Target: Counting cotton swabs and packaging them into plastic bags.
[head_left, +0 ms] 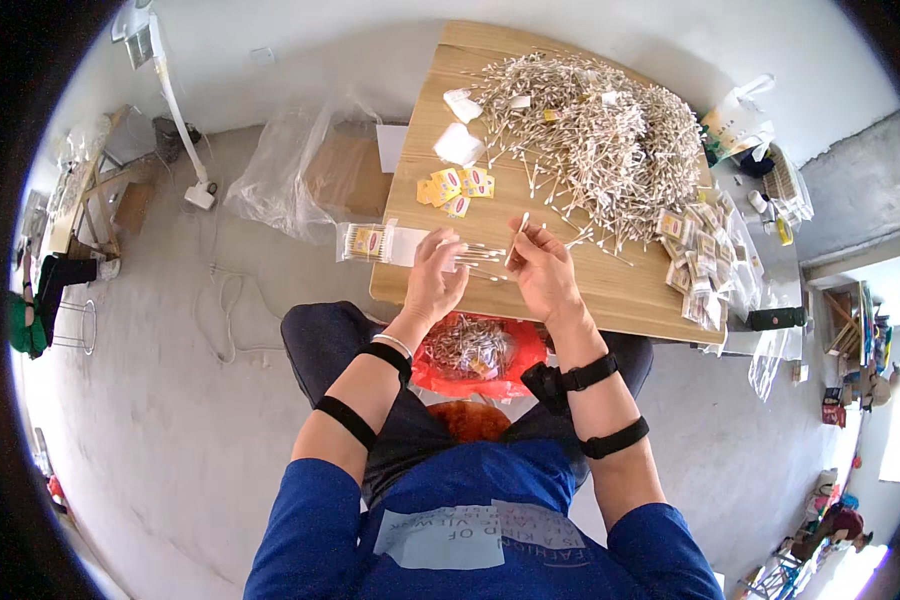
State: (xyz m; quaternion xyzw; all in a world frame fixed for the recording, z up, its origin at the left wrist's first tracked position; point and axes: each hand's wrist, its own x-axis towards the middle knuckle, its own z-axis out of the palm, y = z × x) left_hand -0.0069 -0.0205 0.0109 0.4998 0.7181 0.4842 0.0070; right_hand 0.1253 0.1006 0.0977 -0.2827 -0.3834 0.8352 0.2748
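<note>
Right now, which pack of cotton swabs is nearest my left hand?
The lone pack at the left edge of the table; the other packs are heaped at its right end.

The table [620, 298] is smooth wood; the far swab heap [610, 140] looks matt, cottony. The near red bag [532, 345] is shiny plastic, the right packets [705, 255] glossy clear plastic, the left floor [220, 420] matt.

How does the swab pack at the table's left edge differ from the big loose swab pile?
The swab pack is small; the loose swab pile is a large heap toward the far right of the table. Swabs in the pack lie side by side in a row; those in the pile point every way. The pack has clear wrapping and a yellow label; the pile's swabs lie mostly bare. Both contain many slim swabs.
</note>
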